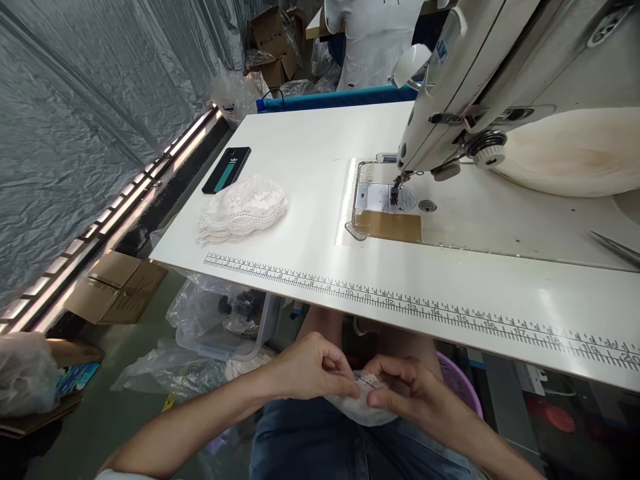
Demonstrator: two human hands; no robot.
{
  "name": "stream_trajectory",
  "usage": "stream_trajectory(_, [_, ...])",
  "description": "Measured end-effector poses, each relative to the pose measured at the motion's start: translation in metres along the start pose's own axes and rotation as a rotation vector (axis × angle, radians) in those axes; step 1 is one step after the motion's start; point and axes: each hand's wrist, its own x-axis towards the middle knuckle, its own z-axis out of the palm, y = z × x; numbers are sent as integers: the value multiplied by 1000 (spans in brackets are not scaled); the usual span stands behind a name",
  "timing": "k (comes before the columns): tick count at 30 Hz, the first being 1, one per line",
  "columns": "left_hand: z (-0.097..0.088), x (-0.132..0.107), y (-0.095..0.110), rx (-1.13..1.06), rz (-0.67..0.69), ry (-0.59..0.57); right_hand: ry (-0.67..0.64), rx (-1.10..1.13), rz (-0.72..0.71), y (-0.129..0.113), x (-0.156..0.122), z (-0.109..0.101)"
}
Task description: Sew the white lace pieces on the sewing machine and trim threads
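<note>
Above my lap, in front of the table edge, both hands hold a white piece of fabric [367, 412] with a lacy edge. My left hand [320, 370] pinches its left side between thumb and fingers. On the right side, my right hand [407, 387] grips it with the thumb on top and the fingers curled. A short dark line shows on the fabric between the hands; I cannot make out what it is. A stack of white lace pieces [243, 210] lies on the left part of the table, apart from my hands.
A sewing machine [450, 100] stands on the white table [310, 147], which has a printed ruler [350, 292] along its front. A phone [227, 171] lies behind the lace. Scissor-like metal tips [617, 248] lie at right. Below are a plastic bin [225, 340] and a cardboard box [116, 287]. Another person [377, 40] sits beyond.
</note>
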Motion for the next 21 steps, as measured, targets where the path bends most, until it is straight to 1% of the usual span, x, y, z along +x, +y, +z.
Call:
stream_trajectory(2, [1, -1, 1, 16, 14, 16, 33, -28, 1, 0, 0, 1])
stream_trajectory(5, [3, -4, 5, 22, 62, 33, 60, -67, -35, 3, 1, 2])
stream_trajectory(9, [3, -7, 8, 50, 117, 27, 20, -13, -48, 7, 1, -2])
stream_trajectory(12, [3, -7, 7, 37, 95, 5, -22, 80, -11, 7, -2, -5])
stream_trajectory(15, [3, -5, 3, 13, 55, -9, -32, 130, 16, 2, -6, -5])
stream_trajectory(18, [2, -4, 0, -12, 24, -19, -4, 71, 25, -1, -8, -3])
stream_trajectory(21, [2, -4, -2, -20, 18, -17, 48, -36, -6, 1, -6, 0])
